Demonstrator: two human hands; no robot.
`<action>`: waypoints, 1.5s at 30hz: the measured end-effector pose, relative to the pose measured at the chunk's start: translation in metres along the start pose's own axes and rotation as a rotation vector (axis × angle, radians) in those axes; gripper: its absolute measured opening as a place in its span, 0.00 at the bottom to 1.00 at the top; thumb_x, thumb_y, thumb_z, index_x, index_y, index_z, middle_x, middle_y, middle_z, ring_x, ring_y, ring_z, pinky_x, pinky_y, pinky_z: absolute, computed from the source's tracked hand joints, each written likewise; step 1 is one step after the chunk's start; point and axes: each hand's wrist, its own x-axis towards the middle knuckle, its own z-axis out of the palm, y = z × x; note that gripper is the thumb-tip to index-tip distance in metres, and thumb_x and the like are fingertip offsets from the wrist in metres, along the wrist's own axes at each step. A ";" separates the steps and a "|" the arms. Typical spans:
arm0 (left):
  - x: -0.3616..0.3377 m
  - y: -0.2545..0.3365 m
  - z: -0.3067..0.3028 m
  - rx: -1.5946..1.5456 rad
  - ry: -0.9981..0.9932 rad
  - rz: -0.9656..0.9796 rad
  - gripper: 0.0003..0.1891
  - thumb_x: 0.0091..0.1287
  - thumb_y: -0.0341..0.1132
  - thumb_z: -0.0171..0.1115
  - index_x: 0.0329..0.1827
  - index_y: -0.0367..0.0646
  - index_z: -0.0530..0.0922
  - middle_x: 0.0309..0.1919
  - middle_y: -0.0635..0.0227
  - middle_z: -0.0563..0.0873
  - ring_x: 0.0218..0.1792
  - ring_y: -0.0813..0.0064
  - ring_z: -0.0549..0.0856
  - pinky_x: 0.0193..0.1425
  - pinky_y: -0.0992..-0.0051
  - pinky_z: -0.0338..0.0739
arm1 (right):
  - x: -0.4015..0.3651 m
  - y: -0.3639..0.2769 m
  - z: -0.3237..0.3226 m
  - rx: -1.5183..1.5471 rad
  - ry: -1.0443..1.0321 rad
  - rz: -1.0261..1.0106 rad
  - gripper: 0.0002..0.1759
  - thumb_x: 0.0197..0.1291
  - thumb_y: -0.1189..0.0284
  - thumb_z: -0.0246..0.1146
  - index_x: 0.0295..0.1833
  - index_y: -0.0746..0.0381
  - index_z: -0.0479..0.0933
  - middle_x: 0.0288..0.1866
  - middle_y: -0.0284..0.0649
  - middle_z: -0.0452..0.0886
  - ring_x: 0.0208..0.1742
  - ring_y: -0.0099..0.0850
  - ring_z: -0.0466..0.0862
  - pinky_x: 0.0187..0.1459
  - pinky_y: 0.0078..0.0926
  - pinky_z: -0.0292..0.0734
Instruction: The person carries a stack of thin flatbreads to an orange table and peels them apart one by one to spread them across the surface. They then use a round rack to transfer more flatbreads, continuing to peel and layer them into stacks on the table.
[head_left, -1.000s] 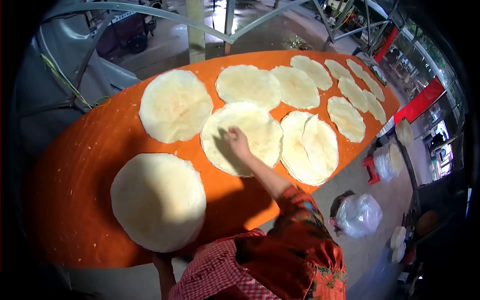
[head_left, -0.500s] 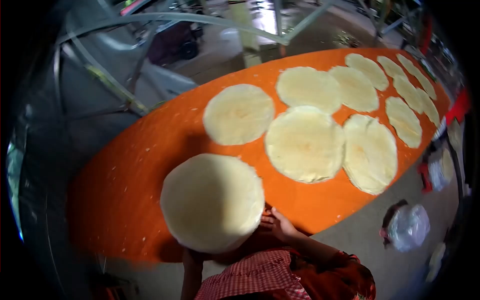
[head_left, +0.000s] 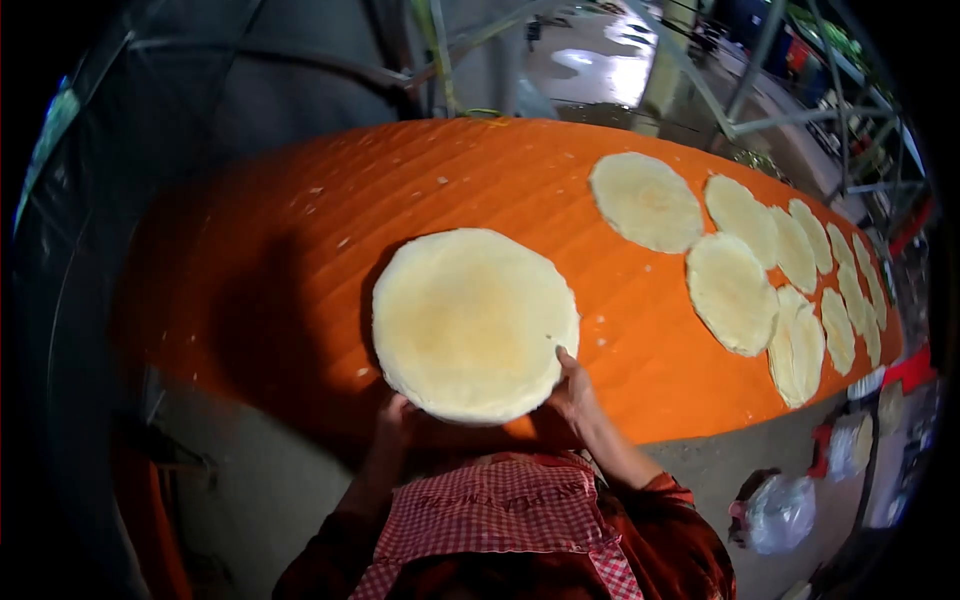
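Observation:
A thick stack of round, pale flatbreads (head_left: pixel 470 320) is in front of me above the orange-covered table, the top one lightly browned in the middle. My right hand (head_left: pixel 572 392) grips its right edge, thumb on top and the other fingers hidden underneath. At the lower left edge is my left hand (head_left: pixel 396 412), closed on the stack's side with most of its fingers out of sight below. The nearest single flatbread (head_left: pixel 733 295) lies flat to the right of the stack, and another flatbread (head_left: pixel 647 202) lies farther back.
Several more flatbreads are spread over the right end of the orange tablecloth (head_left: pixel 300 230). A clear plastic bag (head_left: pixel 782 513) is down to the right beside the table. Metal frame bars (head_left: pixel 790 122) stand behind the table's far edge.
My view has turned left, so the laid-out flatbreads sit farther right. My right hand has gone from open beside the stack to gripping its edge. The left hand now shows at the stack's side.

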 end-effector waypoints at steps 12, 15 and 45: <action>-0.005 0.035 -0.121 -0.437 0.302 -0.072 0.17 0.70 0.36 0.52 0.61 0.46 0.70 0.47 0.60 0.82 0.47 0.58 0.84 0.52 0.55 0.82 | 0.060 0.194 0.215 -1.900 -0.651 -0.907 0.36 0.51 0.62 0.70 0.64 0.66 0.66 0.63 0.54 0.69 0.65 0.51 0.69 0.62 0.45 0.67; -0.014 0.046 -0.122 -0.405 0.312 -0.103 0.16 0.68 0.35 0.54 0.58 0.44 0.72 0.43 0.58 0.83 0.42 0.60 0.84 0.47 0.57 0.84 | 0.071 0.254 0.214 -2.367 -0.818 -0.959 0.46 0.52 0.58 0.65 0.73 0.61 0.54 0.76 0.50 0.53 0.73 0.48 0.58 0.64 0.55 0.62; -0.014 0.055 -0.124 -0.359 0.282 -0.099 0.17 0.66 0.33 0.52 0.57 0.38 0.73 0.47 0.56 0.84 0.41 0.56 0.85 0.45 0.59 0.84 | 0.100 0.227 0.221 -1.957 -0.883 -0.564 0.24 0.48 0.62 0.71 0.50 0.61 0.79 0.53 0.50 0.78 0.53 0.48 0.77 0.55 0.39 0.74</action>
